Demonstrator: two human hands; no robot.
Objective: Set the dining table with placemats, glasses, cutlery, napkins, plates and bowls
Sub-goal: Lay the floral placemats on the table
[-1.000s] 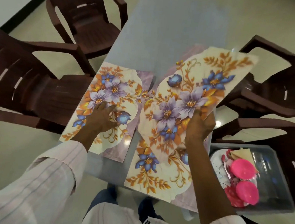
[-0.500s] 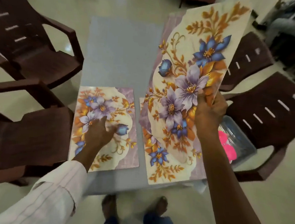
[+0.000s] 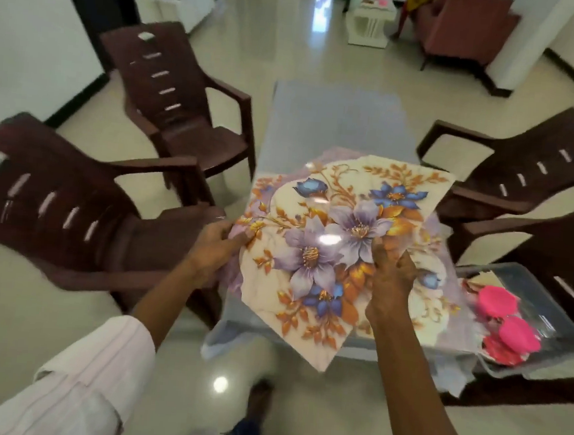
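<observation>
— Left hand (image 3: 213, 246)?
— Lifted off the mat lying flat at lower left; now pinching the left edge of the raised placemat (image 3: 327, 255).
— And that placemat?
— Dropped from upper right to mid-frame, tilted flatter, no longer standing tall.

Centre frame: floral placemat (image 3: 319, 264) tilted above the grey surface (image 3: 334, 118). Left hand (image 3: 214, 246) pinches its left edge; right hand (image 3: 391, 270) grips it right of centre, fingers curled over the print. A second placemat (image 3: 437, 297) lies partly under it. Lower right: clear bin (image 3: 546, 306) holding pink bowls (image 3: 499, 299). Brown chairs (image 3: 184, 113) left and right.
</observation>
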